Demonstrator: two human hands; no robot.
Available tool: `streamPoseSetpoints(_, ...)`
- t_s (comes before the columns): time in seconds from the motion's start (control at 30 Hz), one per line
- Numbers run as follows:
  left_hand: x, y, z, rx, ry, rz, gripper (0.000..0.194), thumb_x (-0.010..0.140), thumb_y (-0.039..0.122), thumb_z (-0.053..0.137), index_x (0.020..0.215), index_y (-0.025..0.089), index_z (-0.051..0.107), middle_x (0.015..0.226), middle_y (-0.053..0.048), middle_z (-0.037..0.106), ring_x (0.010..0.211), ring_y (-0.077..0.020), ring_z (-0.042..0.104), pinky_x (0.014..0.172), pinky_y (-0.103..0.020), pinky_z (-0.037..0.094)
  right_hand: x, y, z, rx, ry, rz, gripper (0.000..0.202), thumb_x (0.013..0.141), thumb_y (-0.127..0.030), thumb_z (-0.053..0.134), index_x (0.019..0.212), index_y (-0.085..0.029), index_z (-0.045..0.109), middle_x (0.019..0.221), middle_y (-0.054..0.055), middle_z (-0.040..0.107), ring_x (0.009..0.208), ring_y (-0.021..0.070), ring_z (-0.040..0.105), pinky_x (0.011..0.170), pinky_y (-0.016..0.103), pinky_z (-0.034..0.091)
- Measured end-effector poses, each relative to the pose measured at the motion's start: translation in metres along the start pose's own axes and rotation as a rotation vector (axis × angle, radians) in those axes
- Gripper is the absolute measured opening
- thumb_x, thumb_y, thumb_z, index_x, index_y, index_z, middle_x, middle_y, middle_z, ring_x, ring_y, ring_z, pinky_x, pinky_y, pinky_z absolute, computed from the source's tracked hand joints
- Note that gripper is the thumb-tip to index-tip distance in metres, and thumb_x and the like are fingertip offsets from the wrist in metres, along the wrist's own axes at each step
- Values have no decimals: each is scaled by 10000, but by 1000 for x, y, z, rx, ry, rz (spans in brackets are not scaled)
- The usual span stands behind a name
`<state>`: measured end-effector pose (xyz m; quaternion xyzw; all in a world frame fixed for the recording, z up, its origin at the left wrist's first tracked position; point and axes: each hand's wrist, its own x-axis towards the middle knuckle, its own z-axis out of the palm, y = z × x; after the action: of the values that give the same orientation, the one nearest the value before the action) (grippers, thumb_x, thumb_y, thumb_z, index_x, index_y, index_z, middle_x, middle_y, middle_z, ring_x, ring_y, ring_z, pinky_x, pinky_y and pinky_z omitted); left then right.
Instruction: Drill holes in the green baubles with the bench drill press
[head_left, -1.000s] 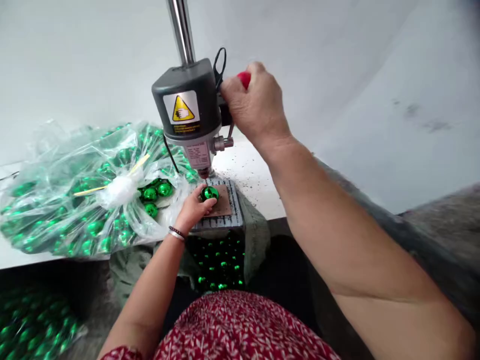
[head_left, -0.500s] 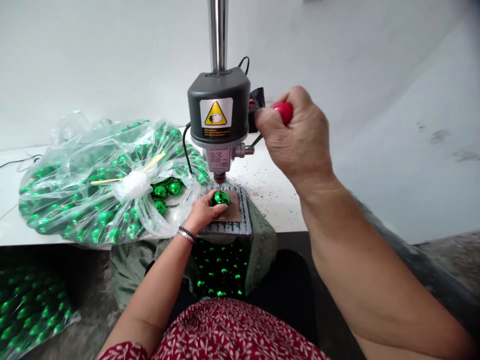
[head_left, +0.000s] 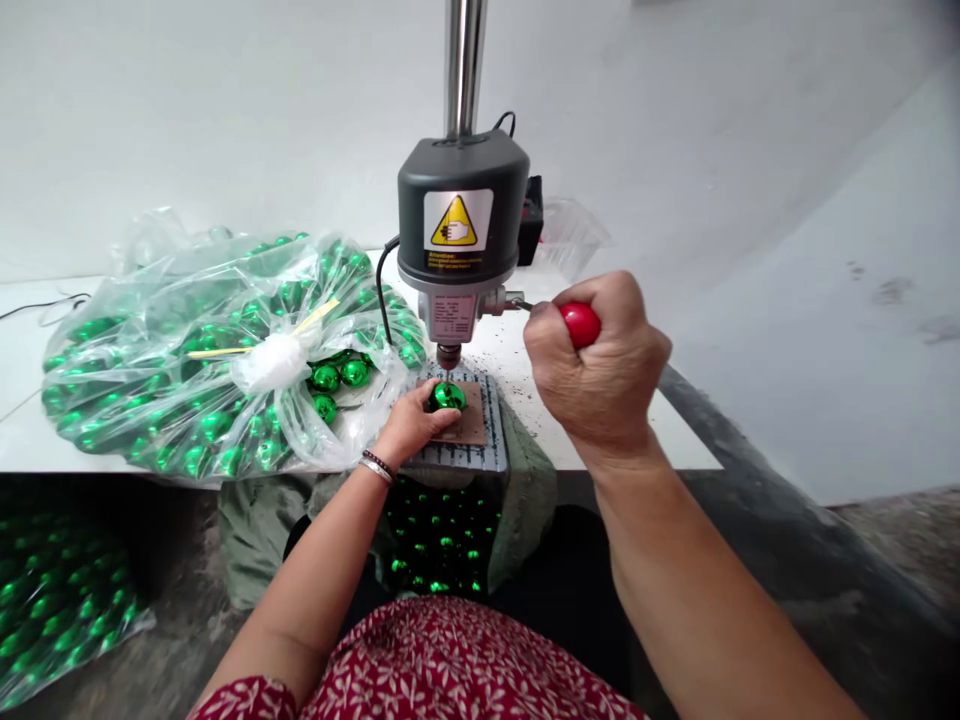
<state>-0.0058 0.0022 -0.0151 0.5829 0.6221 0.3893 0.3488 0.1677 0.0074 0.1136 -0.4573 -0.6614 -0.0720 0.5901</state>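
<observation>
My left hand [head_left: 415, 422] holds a shiny green ball [head_left: 449, 396] between thumb and fingers, on a brown board [head_left: 470, 420] over the grey slotted base of a drill press [head_left: 463, 210]. The thin bit stands directly over the ball and seems to meet its top. At the machine's right, my right hand [head_left: 596, 370] is wrapped round the red knob [head_left: 580, 325] of its lever. The knob's end shows between the fingers.
A clear plastic bag [head_left: 187, 400] of green balls lies on the white table [head_left: 22, 420] at left. More green balls sit below the base and in a bag [head_left: 67, 590] at lower left. Behind the machine stands a clear plastic container [head_left: 574, 235].
My right hand has pulled the lever's red knob downward. The view has shifted, so the machine sits slightly further right. My left hand still holds the green ball under the bit.
</observation>
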Motion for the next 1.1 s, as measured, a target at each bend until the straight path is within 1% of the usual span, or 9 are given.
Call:
streamPoseSetpoints(0.17,0,0,0,22,-9,2,524,725,277,710,1232,169,635,916,-16,706,841,-161,628,853,-279,500,-6,2,4,-27,81,-86,127,811,-292,502,736,-212,436,584,-44,483,520,64,427,536,211,393)
streamPoseSetpoints(0.37,-2,3,0,34,-8,0,528,723,263,714,1233,154,631,979,-35,709,876,-172,633,879,-282,490,-20,5,8,-55,135,-118,117,828,-290,517,766,-210,459,575,-46,489,510,65,440,532,209,389)
streamPoseSetpoints(0.53,-2,0,1,4,1,2,562,722,279,717,1259,149,615,1086,-58,699,918,-187,636,895,-299,495,-33,9,11,-14,144,-59,144,849,-346,513,807,-208,507,638,-23,558,544,80,483,553,227,406)
streamPoseSetpoints(0.63,-1,-3,1,-10,-6,16,566,720,306,723,1257,162,616,1077,-50,702,930,-191,638,895,-302,498,-39,11,14,8,140,-1,174,840,-387,523,820,-214,523,672,-13,585,578,96,523,576,247,429)
streamPoseSetpoints(0.73,-1,-3,1,-19,-14,18,564,715,312,724,1250,166,618,1072,-45,702,934,-189,637,890,-297,499,-47,15,17,31,130,37,169,835,-387,524,844,-218,526,712,-4,600,618,108,549,608,263,448)
streamPoseSetpoints(0.9,-1,-6,1,3,-14,25,552,718,319,710,1240,165,616,1057,-36,700,927,-186,629,891,-299,485,-62,21,20,70,130,-3,127,827,-340,543,868,-223,518,738,-8,608,647,106,570,613,254,454)
streamPoseSetpoints(0.97,-1,-6,1,7,-12,34,546,720,334,706,1233,170,614,1042,-25,697,919,-180,624,880,-289,478,-58,19,20,93,142,-4,132,821,-338,549,862,-218,513,726,-13,601,624,95,554,597,243,443)
streamPoseSetpoints(1.0,-1,-6,1,11,-8,33,546,720,338,704,1231,171,612,1027,-21,696,910,-177,621,867,-282,476,-51,16,19,112,150,11,143,819,-345,549,852,-212,509,714,-15,593,607,89,540,588,238,435)
streamPoseSetpoints(1.1,-2,-2,2,38,-1,13,523,716,338,699,1202,166,613,938,-7,686,848,-167,607,803,-268,474,-18,3,16,169,153,69,202,816,-391,535,815,-194,494,684,-18,558,582,75,498,566,230,402)
